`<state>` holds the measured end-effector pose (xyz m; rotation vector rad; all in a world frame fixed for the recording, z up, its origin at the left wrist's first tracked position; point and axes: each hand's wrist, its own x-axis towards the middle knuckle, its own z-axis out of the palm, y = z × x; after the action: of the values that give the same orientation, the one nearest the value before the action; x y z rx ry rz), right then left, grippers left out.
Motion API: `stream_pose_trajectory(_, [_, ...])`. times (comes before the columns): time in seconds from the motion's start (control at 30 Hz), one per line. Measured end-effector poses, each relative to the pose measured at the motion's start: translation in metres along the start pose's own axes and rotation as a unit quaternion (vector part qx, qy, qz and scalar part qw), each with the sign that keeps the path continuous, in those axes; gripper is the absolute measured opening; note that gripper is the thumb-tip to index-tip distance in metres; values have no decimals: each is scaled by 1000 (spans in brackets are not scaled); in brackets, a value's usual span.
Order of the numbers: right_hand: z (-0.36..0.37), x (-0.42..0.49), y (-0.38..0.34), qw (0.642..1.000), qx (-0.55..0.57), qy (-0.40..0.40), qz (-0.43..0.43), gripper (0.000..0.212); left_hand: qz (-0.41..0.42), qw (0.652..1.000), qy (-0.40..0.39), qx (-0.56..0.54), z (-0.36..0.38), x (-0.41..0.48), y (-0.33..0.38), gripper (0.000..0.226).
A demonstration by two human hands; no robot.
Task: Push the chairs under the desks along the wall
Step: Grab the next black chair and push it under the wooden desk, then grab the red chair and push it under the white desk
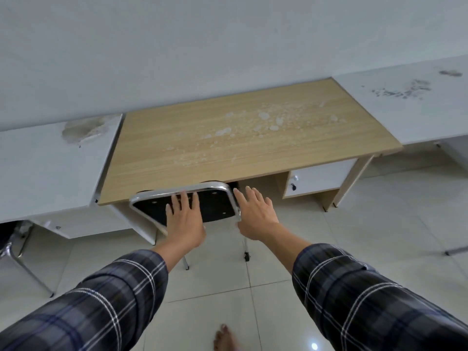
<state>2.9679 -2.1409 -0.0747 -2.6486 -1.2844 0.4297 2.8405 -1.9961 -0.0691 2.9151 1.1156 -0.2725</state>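
Chair sat at frame centre, its seat tucked beneath the wooden desk; our left hand lay spread flat on its backrest, our right hand open beside it, gripping nothing.

The chair seat sat hidden beneath the wooden counter — only its backrest and two leg tips showed. The left hand covered part of that backrest. A second chair was cut off at the left edge — likewise both white counters.
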Motion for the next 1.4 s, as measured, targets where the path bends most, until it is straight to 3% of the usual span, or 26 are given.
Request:
stream_pose_trajectory(0.27, [-20,-164,136,990,15,43,135,93,185,982,-1,23,-19,-72,186,77])
stream_pose_trajectory(0.47, [-17,-305,240,958,46,79,273,92,332,943,11,24,-12,-149,346,78])
stream_pose_trajectory(0.67, [-13,-427,317,894,99,116,422,91,467,883,7,51,-5,-228,482,81])
stream_pose_trajectory(0.93, [-8,-541,406,806,122,149,560,89,618,783,6,70,9,-303,641,80])
stream_pose_trajectory(1.23, [-20,-645,505,702,160,168,673,89,695,713,-34,87,31,-358,789,80])
stream_pose_trajectory(1.4, [-23,-674,543,664,192,185,698,89,711,692,-36,120,32,-367,849,80])
